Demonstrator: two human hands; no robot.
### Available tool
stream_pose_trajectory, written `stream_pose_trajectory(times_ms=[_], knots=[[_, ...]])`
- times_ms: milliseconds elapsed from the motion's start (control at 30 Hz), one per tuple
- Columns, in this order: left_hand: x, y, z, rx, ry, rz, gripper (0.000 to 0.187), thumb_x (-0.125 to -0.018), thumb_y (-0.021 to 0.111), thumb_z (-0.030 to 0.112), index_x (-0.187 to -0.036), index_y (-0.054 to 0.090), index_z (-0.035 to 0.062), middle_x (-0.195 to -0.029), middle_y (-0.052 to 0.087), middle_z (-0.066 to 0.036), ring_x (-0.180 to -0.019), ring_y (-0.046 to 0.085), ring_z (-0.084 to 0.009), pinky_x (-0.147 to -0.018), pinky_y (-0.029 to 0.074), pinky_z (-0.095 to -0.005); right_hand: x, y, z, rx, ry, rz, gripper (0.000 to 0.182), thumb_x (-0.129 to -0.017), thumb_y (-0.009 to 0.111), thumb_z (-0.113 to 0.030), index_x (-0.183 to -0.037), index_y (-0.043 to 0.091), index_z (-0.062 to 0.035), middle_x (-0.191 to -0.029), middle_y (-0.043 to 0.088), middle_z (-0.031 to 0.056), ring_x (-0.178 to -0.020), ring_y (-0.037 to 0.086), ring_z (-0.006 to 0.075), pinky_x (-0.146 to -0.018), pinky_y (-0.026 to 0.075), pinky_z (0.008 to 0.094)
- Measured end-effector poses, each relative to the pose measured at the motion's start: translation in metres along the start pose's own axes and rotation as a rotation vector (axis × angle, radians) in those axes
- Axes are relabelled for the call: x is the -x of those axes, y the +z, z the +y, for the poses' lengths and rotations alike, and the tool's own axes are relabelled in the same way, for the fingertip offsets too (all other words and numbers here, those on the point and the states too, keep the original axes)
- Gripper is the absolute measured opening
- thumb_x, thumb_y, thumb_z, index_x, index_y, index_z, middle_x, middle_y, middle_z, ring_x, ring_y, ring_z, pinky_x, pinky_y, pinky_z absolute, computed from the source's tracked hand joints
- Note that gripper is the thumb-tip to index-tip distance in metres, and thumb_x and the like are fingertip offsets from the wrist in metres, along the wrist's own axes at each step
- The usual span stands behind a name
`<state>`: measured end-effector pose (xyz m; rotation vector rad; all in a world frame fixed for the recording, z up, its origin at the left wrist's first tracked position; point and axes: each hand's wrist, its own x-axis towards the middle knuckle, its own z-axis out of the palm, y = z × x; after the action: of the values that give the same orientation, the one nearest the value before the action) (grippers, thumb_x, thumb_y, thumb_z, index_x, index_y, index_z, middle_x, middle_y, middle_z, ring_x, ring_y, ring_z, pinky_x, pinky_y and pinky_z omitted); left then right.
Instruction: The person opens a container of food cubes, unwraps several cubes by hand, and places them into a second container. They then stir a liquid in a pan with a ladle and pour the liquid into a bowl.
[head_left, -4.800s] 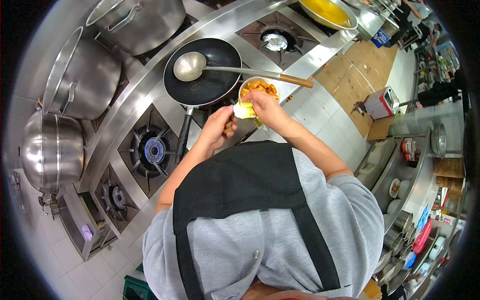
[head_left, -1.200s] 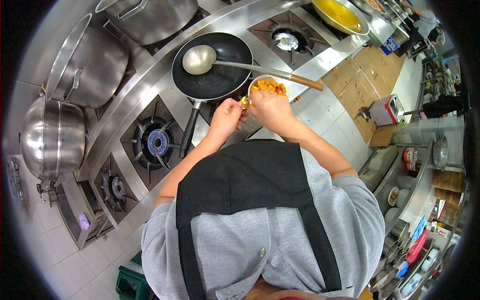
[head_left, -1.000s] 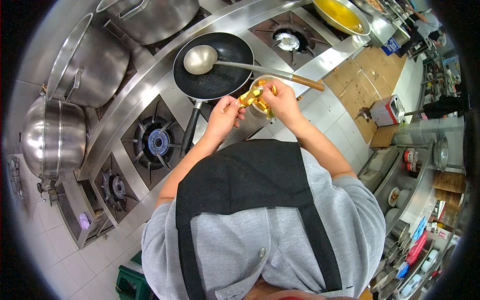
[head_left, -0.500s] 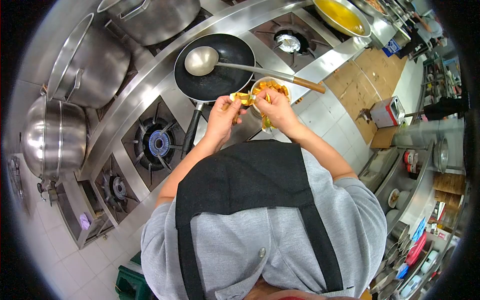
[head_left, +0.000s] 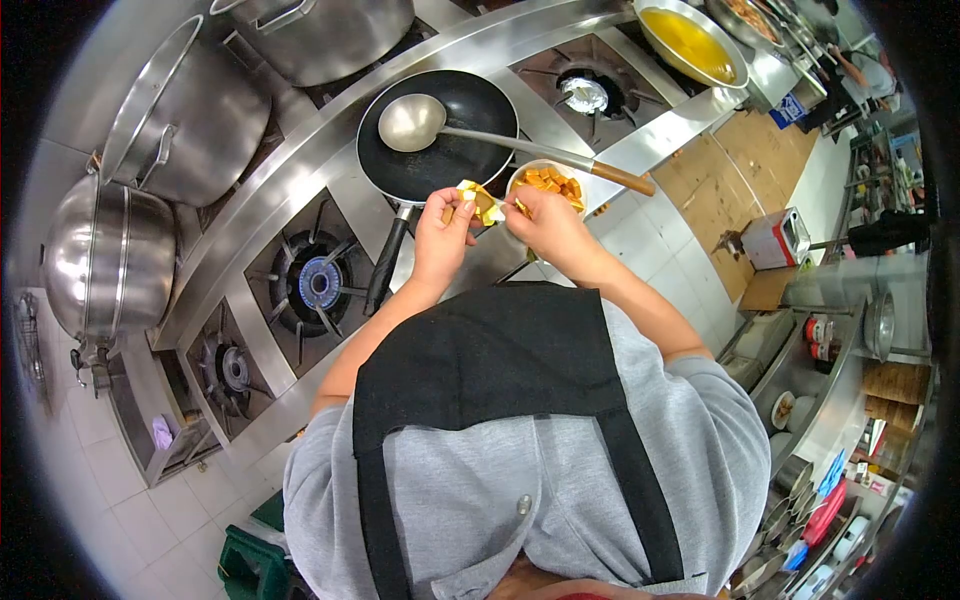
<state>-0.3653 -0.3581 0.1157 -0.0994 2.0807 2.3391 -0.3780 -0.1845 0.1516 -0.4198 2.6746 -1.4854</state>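
Observation:
My left hand (head_left: 441, 240) is closed on a brown bouillon cube in a gold foil wrapper (head_left: 481, 203), which is partly peeled back. From the other side, my right hand (head_left: 552, 228) pinches the edge of the foil; its fingertips are partly hidden. Just behind my right hand stands a bowl with several orange-brown cubes (head_left: 547, 181) in it. Beyond both hands a black frying pan (head_left: 470, 165) sits on the stove, its handle (head_left: 388, 262) pointing towards me. A ladle (head_left: 412, 122) rests across the pan, with its wooden handle end (head_left: 624, 178) reaching over the bowl.
A lit burner (head_left: 320, 283) shows a blue flame left of my left arm. Large steel pots (head_left: 190, 120) line the left side. At the back right are a foil-covered burner (head_left: 584, 96) and a pan of yellow liquid (head_left: 688, 45). Another person (head_left: 868, 75) is far right.
The foil between my hands has opened further and shows more of the brown cube. The wrapper strip that hung below my right hand is now mostly out of sight. The view has shifted slightly.

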Motion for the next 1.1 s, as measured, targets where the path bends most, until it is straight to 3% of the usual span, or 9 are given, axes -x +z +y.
stream_pose_trajectory(times_ms=[167,267,300,400,500,800,900,1000,1100], knots=[[0.003,0.0,0.002,0.165,-0.095,-0.115,0.018,-0.092,0.054,0.016,-0.105,0.049,0.0039,-0.089,0.058,-0.004,-0.072,0.056,-0.0092,-0.054,0.046,-0.0206,-0.009,0.003,0.024,-0.607,0.314,-0.084,0.02,-0.083,0.056,-0.02,-0.079,0.056,-0.0006,-0.064,0.056,0.0068,-0.061,0.054,0.0119,-0.057,0.044,0.0288],[0.003,0.004,-0.001,0.27,-0.177,-0.136,0.016,-0.092,0.054,0.015,-0.104,0.05,0.0047,-0.09,0.058,-0.004,-0.072,0.057,-0.0097,-0.054,0.046,-0.0208,-0.007,0.008,0.03,-0.403,0.293,-0.071,0.022,-0.085,0.055,-0.02,-0.077,0.054,-0.0005,-0.064,0.055,0.0055,-0.061,0.053,0.0125,-0.057,0.044,0.0302],[0.004,0.005,0.0,0.256,-0.19,-0.126,0.016,-0.092,0.054,0.015,-0.103,0.05,0.0048,-0.09,0.059,-0.005,-0.073,0.058,-0.0099,-0.054,0.046,-0.0209,-0.005,0.01,0.029,-0.166,0.057,0.101,0.022,-0.083,0.059,-0.022,-0.078,0.055,-0.0013,-0.065,0.057,0.0084,-0.06,0.056,0.0172,-0.057,0.044,0.0332],[0.003,0.006,-0.002,0.192,-0.198,-0.101,0.016,-0.092,0.055,0.015,-0.103,0.05,0.0052,-0.091,0.059,-0.005,-0.074,0.059,-0.0104,-0.055,0.046,-0.0211,0.003,-0.002,0.008,-0.076,0.006,0.234,0.025,-0.081,0.062,-0.026,-0.081,0.057,-0.0021,-0.068,0.06,0.0129,-0.061,0.059,0.0243,-0.059,0.045,0.0356],[0.003,0.007,-0.004,0.193,-0.203,-0.122,0.015,-0.092,0.055,0.015,-0.102,0.05,0.0057,-0.091,0.06,-0.004,-0.075,0.059,-0.0103,-0.055,0.046,-0.0209,0.004,-0.012,-0.001,-0.023,0.056,0.022,0.026,-0.08,0.064,-0.028,-0.084,0.06,-0.0028,-0.07,0.061,0.0164,-0.064,0.06,0.0295,-0.06,0.045,0.0373],[0.002,0.007,0.009,0.447,-0.447,-0.116,0.015,-0.09,0.058,0.023,-0.099,0.054,0.0107,-0.089,0.059,0.0,-0.078,0.057,-0.0114,-0.06,0.044,-0.0226,0.006,-0.003,-0.001,-0.046,-0.01,0.05,0.022,-0.08,0.064,-0.026,-0.085,0.06,-0.005,-0.072,0.061,0.0144,-0.069,0.061,0.0304,-0.06,0.045,0.0382],[-0.001,0.005,0.011,0.591,-0.546,-0.063,0.017,-0.089,0.059,0.025,-0.098,0.054,0.0117,-0.089,0.058,0.0,-0.078,0.056,-0.0128,-0.062,0.045,-0.0239,0.008,-0.003,-0.003,0.031,-0.124,0.078,0.015,-0.081,0.066,-0.013,-0.088,0.061,-0.0015,-0.073,0.061,0.009,-0.063,0.057,0.0148,-0.058,0.045,0.0282],[-0.007,-0.001,0.006,0.719,-0.612,0.009,0.02,-0.089,0.058,0.028,-0.1,0.055,0.0111,-0.092,0.059,-0.001,-0.079,0.057,-0.0149,-0.065,0.046,-0.0259,0.005,-0.003,-0.004,0.14,-0.347,0.174,0.013,-0.079,0.067,-0.011,-0.088,0.061,-0.0033,-0.076,0.062,0.0106,-0.065,0.06,0.0213,-0.058,0.046,0.0291],[-0.007,0.002,0.012,0.802,-0.674,0.022,0.023,-0.088,0.059,0.028,-0.104,0.055,0.0115,-0.092,0.059,-0.001,-0.083,0.057,-0.0163,-0.067,0.047,-0.027,0.004,-0.005,-0.007,0.183,-0.496,0.192,0.015,-0.077,0.066,-0.022,-0.081,0.058,-0.0102,-0.075,0.06,0.0081,-0.068,0.062,0.0271,-0.057,0.047,0.0388]])
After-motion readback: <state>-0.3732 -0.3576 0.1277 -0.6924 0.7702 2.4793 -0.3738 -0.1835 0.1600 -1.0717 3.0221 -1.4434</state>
